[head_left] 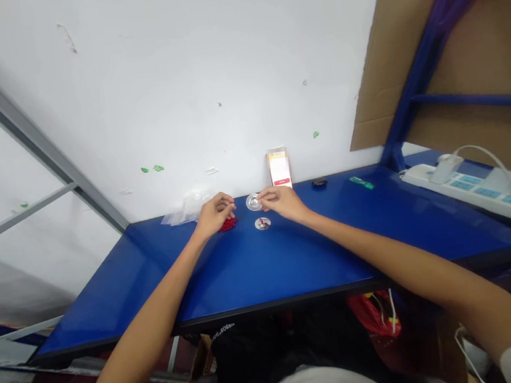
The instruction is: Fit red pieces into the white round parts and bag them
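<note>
My right hand (283,202) pinches the rim of a shiny round metal disc (253,202), held up over the table. Below it, a second shiny disc (263,224) lies on the blue tabletop with a small red piece at its middle. My left hand (214,214) is closed in a pinch, thumb against fingers; whether anything small is between them cannot be made out. Partly hidden under that hand is a little heap of thin red cord-like pieces (228,224).
Clear plastic bags (185,209) lie behind my left hand. A phone (279,168) leans on the white wall. Farther right are a small black object (320,183), a green strip (361,183) and a white power strip (478,187) with a cable. The blue table (266,277) has a dark front edge.
</note>
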Demonstrator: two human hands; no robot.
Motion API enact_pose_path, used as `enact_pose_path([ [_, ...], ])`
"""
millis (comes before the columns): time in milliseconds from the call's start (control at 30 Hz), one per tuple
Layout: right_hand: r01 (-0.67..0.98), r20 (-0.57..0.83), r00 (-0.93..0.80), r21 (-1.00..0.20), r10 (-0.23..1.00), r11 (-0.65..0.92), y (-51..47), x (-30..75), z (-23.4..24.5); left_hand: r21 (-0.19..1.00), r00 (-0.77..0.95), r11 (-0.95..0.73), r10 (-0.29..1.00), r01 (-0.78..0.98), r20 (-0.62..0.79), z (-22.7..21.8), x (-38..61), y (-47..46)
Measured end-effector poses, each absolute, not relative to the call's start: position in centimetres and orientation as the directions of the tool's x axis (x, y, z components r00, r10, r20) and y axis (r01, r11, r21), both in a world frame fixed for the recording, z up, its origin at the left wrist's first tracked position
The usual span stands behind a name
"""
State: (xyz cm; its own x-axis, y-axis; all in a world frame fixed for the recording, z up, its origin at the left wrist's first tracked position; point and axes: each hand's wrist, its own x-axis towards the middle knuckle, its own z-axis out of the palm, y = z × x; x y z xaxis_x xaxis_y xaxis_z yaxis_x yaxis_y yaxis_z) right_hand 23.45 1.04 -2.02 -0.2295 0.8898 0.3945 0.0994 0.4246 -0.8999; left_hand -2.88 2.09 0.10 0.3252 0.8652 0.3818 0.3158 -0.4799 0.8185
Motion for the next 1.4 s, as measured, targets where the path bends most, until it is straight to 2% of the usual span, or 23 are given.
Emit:
enact_pose_path([
  [167, 0.138, 0.385, -0.139, -0.905, 0.912, 0.403, 0.8, 23.0, -2.6, 0.753, 0.321, -0.565, 0.821, 0.337, 0.472, 0.3, -1.6, 1.0],
  [400, 0.061, 0.346, -0.150, -0.932, 0.926, 0.358, 0.4, 22.4, -2.6, 0.552, 0.316, -0.665, 0.736, 0.504, 0.598, 0.3, -0.6, 0.2],
  [733, -0.007, 0.359, -0.201, -0.931, 0.912, 0.365, -0.1, 21.9, -2.5, 0.453, 0.377, -0.699, 0.695, 0.552, 0.613, -0.6, -0.7, 0.7],
  [1033, -0.079, 0.337, -0.215, -0.941, 0.916, 0.328, 0.2, 21.7, -2.6, 0.131, 0.488, -0.715, 0.587, 0.686, 0.646, -0.9, -0.6, 0.2],
  [1400, -0.093, 0.330, -0.212, -0.944, 0.920, 0.317, -0.1, 21.5, -2.4, 0.099, 0.543, -0.738, 0.573, 0.668, 0.614, -0.7, 0.1, -0.1],
])
